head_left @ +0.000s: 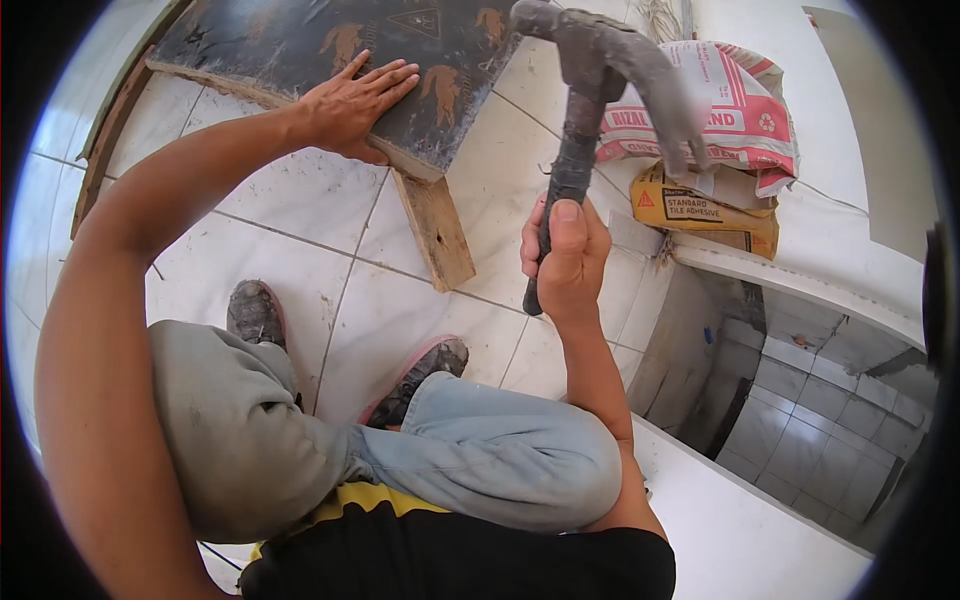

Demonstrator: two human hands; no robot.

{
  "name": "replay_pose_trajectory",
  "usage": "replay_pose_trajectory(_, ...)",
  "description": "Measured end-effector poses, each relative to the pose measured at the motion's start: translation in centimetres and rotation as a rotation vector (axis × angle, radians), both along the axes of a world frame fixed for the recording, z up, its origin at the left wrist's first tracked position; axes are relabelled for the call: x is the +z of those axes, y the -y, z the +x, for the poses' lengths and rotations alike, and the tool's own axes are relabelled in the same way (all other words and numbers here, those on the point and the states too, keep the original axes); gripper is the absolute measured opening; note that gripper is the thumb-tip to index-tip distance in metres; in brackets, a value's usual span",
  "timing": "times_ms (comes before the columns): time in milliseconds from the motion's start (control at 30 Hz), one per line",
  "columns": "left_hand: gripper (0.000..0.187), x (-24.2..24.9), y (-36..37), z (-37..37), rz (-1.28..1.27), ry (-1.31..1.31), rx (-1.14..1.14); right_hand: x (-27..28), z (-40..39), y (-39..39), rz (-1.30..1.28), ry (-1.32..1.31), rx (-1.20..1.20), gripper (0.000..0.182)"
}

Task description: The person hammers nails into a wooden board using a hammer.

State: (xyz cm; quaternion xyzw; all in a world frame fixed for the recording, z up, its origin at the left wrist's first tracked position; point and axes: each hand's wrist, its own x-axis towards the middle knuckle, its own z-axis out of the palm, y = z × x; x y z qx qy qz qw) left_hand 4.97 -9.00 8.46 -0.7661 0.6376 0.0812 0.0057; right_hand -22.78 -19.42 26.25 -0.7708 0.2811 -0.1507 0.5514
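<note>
My right hand (570,250) is wrapped round the dark handle of a claw hammer (585,110), raised with its head at the top of the view. The handle has black wrapping, and the claw side is slightly blurred. My left hand (360,105) lies flat, fingers spread, near the corner of a dark printed board (290,45). Beneath that corner a short wooden piece (437,232) sticks out over the tiles. The board's edge looks like pale, rough wood.
A red and white sack (740,120) and a yellow tile adhesive bag (695,208) lie at the right. Below them is a sunken tiled opening (800,410) with a white ledge (800,293). My shoes (420,380) stand on white floor tiles (270,270).
</note>
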Motion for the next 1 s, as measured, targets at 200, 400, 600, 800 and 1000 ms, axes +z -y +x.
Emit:
replay_pose_trajectory(200,0.13,-0.3,-0.3,-0.6,-0.012,-0.015,-0.032,-12.2,-2.7,2.7,-0.357,-0.381,0.217,0.053)
replay_pose_trajectory(400,0.129,0.7,-0.1,0.5,-0.027,0.009,-0.018,-8.6,-2.7,2.6,-0.144,-0.264,0.063,0.048)
replay_pose_trajectory(600,0.129,0.1,0.0,-0.1,-0.009,0.008,-0.026,-2.3,-1.5,0.7,0.008,0.308,0.037,0.045)
replay_pose_trajectory(800,0.129,1.2,0.1,0.7,0.02,0.011,-0.007,-12.1,-3.3,2.8,-0.35,-0.366,0.042,0.054)
replay_pose_trajectory(1000,0.126,1.1,-0.4,-0.9,0.011,-0.025,0.022,-15.0,-10.1,1.3,0.03,-0.252,-0.294,0.05)
